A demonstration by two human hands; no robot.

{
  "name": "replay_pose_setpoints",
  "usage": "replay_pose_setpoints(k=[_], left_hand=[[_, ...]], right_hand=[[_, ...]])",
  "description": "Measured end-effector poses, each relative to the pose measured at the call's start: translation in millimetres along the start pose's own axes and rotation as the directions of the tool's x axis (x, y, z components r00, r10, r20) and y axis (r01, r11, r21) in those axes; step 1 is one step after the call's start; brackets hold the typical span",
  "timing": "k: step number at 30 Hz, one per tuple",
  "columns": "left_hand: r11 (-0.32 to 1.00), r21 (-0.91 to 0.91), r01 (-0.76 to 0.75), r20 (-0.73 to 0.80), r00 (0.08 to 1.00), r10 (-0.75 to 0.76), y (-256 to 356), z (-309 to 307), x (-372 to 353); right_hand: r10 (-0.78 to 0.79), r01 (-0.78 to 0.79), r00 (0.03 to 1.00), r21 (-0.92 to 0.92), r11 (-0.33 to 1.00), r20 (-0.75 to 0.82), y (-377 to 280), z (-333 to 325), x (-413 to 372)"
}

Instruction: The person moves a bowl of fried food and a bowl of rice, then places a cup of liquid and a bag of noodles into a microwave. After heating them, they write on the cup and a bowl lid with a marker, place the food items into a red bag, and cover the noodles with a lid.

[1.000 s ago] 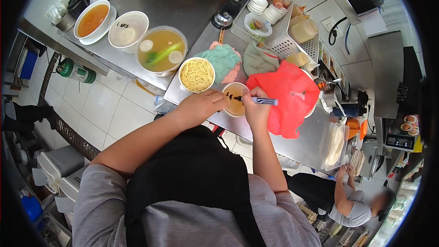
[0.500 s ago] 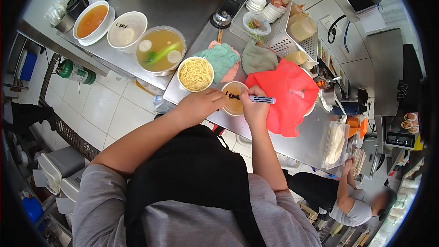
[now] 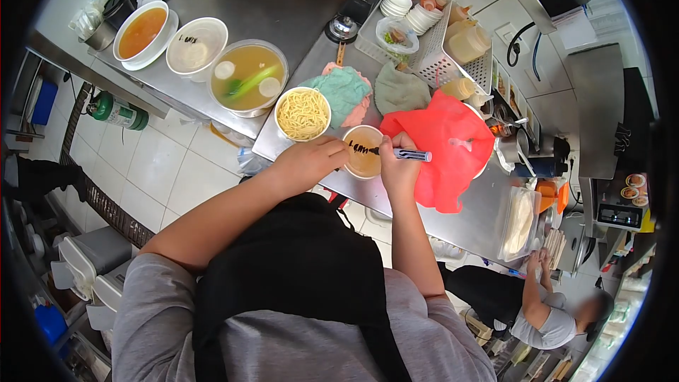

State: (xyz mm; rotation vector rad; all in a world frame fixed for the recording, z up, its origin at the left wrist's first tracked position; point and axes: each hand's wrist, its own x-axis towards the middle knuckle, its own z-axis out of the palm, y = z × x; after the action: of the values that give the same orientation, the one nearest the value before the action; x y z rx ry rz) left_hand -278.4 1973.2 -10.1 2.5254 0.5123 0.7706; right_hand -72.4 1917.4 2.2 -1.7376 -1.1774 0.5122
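Note:
My right hand point(image 3: 398, 163) grips a marker pen point(image 3: 412, 155) with a silvery-blue barrel, its tip on the lid of a round takeaway container point(image 3: 363, 165). Black handwriting runs across that lid. At the container's left rim, the fingers of my left hand point(image 3: 316, 158) are bent and steady it. A white tub of noodles point(image 3: 303, 116) stands just beyond my left hand. To the right of the marker lies a red plastic bag point(image 3: 442, 148), partly over a pale round bowl. Folded green and pink cloths point(image 3: 341, 95) lie behind the container.
A clear-lidded soup bowl point(image 3: 247, 76), a bowl with writing on its lid point(image 3: 197, 45) and an orange soup bowl point(image 3: 143, 32) stand at left. White baskets point(image 3: 463, 46) hold bottles and cups. A co-worker point(image 3: 541, 315) stands at lower right beside the counter point(image 3: 488, 230).
My right hand and the marker have shifted slightly right across the lid, and more black writing shows. My left hand stays in place. The co-worker's hands moved a little.

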Motion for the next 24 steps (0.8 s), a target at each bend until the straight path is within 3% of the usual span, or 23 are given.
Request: replay_pose_setpoints(k=[10,13,24], left_hand=[[1.000,-0.010,-0.009,-0.010,1.000,0.009,0.1,-0.8,0.5],[1.000,-0.011,0.025,0.052,0.998,-0.024,0.6,-2.8,0.0],[1.000,-0.014,-0.004,0.001,1.000,0.004,-1.2,0.1,-0.2]], right_hand=[[0.032,-0.032,0.999,-0.031,0.999,0.012,0.3,-3.3,-1.6],[0.028,-0.027,0.999,-0.049,0.998,0.016,2.7,-4.2,-3.0],[0.021,-0.021,1.000,-0.068,0.997,-0.002,1.2,-4.2,2.8]])
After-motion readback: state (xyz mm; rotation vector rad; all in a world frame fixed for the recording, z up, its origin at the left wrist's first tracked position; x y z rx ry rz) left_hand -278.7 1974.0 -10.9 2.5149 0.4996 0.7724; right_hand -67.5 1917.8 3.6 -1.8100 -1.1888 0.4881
